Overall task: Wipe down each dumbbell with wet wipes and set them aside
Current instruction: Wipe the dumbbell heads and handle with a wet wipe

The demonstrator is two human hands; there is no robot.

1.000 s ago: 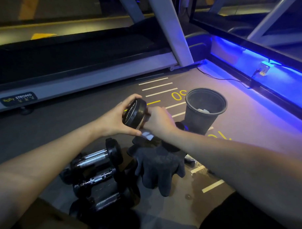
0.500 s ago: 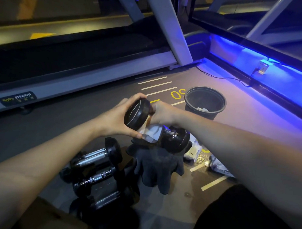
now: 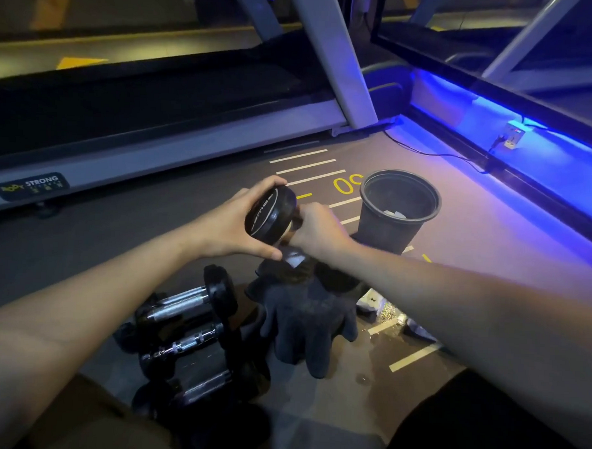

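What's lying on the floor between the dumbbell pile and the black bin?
In the head view, dark gloves lie between the dumbbell pile and the black bin, under the hands.

Dumbbell pile lower left, bin right; open floor left.

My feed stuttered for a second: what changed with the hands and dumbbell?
The right hand slid back up the dumbbell handle with the wipe, hiding the far head again. The left hand keeps gripping the near head. Bin and floor dumbbells unchanged.
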